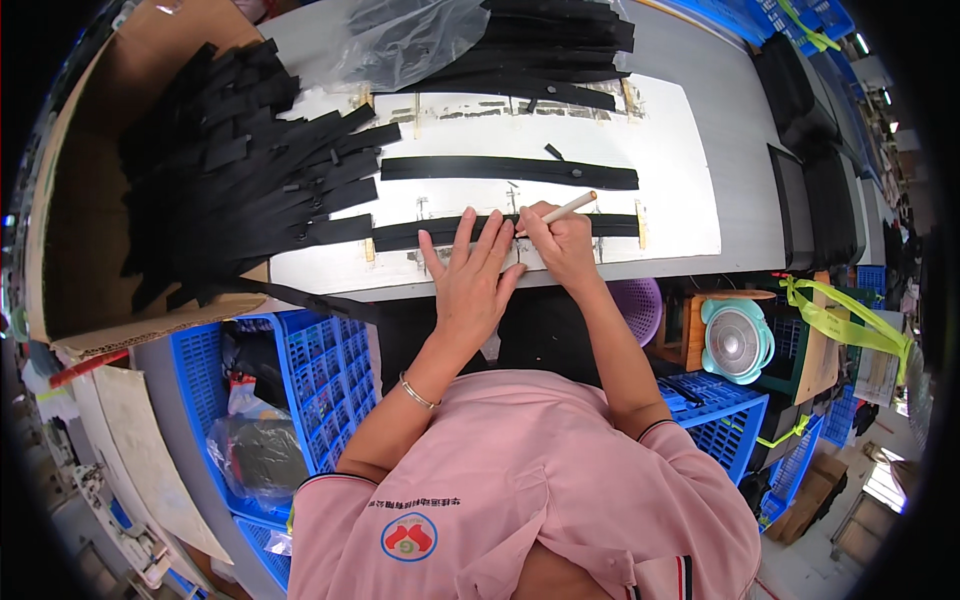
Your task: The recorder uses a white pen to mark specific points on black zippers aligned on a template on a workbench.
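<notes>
Centre of frame: left hand (470,285) pressing flat, fingers spread, on long black zipper strip (420,233); right hand (560,245) gripping pale wooden pencil (570,207) over white worktop (680,200).

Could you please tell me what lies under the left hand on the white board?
The left hand lies flat on a black zipper strip that rests on the white board. The stretch of strip beneath the palm is covered. The right hand holds a pencil.

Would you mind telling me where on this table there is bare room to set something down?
The right end of the white board is bare, past the ends of the black strips, as is the grey table beyond it. Crowded: the left, under the heap of strips, and the near edge, where the left hand and right hand work.
</notes>
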Motion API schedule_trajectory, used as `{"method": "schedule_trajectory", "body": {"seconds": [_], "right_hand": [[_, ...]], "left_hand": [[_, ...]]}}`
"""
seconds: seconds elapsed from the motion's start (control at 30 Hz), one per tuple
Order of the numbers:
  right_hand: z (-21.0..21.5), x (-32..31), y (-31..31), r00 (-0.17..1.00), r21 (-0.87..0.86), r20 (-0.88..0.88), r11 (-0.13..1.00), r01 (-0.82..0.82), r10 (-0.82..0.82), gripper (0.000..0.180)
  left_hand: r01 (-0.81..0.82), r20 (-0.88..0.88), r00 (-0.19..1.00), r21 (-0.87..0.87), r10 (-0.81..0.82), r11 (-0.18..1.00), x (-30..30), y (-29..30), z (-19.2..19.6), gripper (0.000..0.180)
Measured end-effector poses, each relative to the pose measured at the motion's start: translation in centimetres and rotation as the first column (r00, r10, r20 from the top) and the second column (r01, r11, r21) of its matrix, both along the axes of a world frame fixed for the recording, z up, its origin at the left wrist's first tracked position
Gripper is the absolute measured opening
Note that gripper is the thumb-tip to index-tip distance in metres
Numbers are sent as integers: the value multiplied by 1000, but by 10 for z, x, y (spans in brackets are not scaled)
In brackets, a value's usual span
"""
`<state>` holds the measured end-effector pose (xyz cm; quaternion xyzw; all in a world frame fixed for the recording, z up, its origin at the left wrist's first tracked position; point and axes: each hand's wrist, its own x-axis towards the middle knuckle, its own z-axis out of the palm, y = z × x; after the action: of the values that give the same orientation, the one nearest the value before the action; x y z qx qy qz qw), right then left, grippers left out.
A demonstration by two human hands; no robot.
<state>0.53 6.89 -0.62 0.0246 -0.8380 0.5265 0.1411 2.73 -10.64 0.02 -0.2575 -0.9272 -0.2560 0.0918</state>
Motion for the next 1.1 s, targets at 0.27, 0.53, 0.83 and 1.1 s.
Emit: {"method": "schedule_trajectory", "body": {"seconds": [0.27, 0.53, 0.83, 1.1], "right_hand": [[4, 0, -2, 999, 44, 20, 999, -32, 31, 26], [9, 4, 2, 994, -138, 113, 990, 11, 4, 29], [10, 3, -1, 991, -250, 132, 967, 52, -19, 30], [27, -4, -18, 991, -264, 129, 963, 56, -23, 29]], "left_hand": [[10, 48, 999, 9, -11, 1000, 1, -6, -1, 58], [-249, 117, 962, 10, 246, 969, 11, -55, 1, 65], [-263, 31, 964, 12, 263, 965, 3, -76, -2, 58], [-283, 28, 959, 30, 283, 959, 3, -78, -6, 57]]}}
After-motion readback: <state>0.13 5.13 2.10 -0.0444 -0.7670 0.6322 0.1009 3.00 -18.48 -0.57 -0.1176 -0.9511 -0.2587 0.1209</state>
